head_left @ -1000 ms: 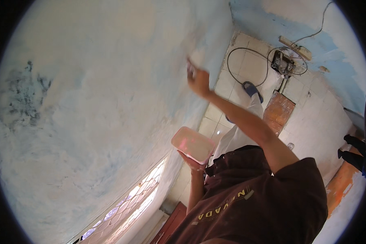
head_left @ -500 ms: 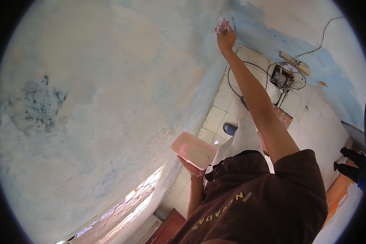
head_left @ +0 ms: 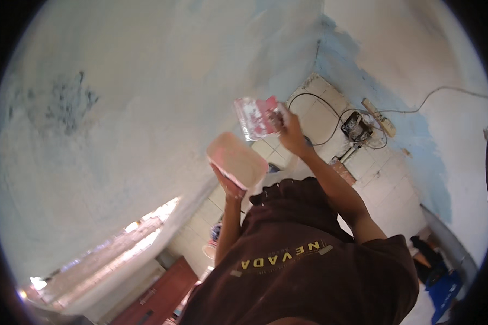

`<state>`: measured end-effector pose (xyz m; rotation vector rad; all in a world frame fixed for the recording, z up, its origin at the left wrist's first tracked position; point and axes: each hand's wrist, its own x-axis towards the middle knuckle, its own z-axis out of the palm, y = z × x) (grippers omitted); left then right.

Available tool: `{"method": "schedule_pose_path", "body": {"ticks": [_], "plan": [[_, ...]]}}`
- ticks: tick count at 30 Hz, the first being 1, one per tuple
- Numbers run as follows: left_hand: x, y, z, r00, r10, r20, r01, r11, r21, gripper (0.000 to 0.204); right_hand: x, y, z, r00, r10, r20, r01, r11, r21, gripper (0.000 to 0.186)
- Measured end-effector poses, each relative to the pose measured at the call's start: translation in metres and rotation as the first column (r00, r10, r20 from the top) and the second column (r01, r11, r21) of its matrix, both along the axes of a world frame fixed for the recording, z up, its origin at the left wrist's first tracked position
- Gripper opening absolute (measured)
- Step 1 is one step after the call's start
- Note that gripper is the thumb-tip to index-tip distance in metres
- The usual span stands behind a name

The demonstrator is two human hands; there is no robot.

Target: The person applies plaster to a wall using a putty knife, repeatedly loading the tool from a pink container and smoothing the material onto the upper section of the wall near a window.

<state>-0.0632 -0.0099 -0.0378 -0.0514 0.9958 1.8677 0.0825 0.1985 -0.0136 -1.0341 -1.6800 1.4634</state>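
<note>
My left hand (head_left: 230,186) grips a pink rectangular tub (head_left: 238,158) from below and the side, holding it in front of my chest. Inside the tub sits a pale, creamy paste. My right hand (head_left: 291,132) is closed around a pink putty scraper (head_left: 256,117), its wide blade smeared with white paste. The scraper is just beyond the tub's far edge, apart from it. To the left stands a wall (head_left: 146,124) with patchy pale blue and cream coating and a dark, mottled spot (head_left: 70,105).
A dark machine-like box (head_left: 357,127) with a black cable lies on the tiled floor near a power strip (head_left: 382,116) by the right wall. A barred window (head_left: 119,244) and a reddish-brown board (head_left: 157,292) are at lower left. Blue cloth (head_left: 444,292) lies at lower right.
My right hand has come back from the far wall corner toward the tub, bringing the scraper with it. The tub has shifted a little to the left and away from me.
</note>
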Motion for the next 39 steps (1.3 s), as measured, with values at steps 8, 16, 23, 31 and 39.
{"method": "schedule_pose_path", "body": {"ticks": [8,16,23,31,39], "plan": [[0.054,0.107,0.035,0.997,-0.049,0.057,0.028,0.943,0.332,0.075,0.063,0.032,0.104,0.969,0.176,0.176,-0.226,0.919,0.324,0.022],[0.090,0.153,0.018,0.996,0.024,0.088,-0.062,0.890,0.451,0.074,0.057,0.019,0.095,0.924,0.151,0.350,-0.329,0.781,0.530,0.020],[0.103,0.158,0.032,0.993,0.053,0.101,-0.092,0.898,0.431,0.080,0.065,0.036,0.127,0.932,0.142,0.333,-0.312,0.781,0.541,0.019],[0.091,0.137,0.022,0.970,0.083,0.229,-0.178,0.883,0.433,0.080,0.063,0.059,0.093,0.964,0.188,0.190,-0.231,0.944,0.236,0.024],[0.052,0.078,0.003,0.975,-0.034,0.220,-0.041,0.944,0.328,0.080,0.065,0.057,0.035,0.873,-0.069,-0.482,-0.271,0.754,-0.599,0.035]]}}
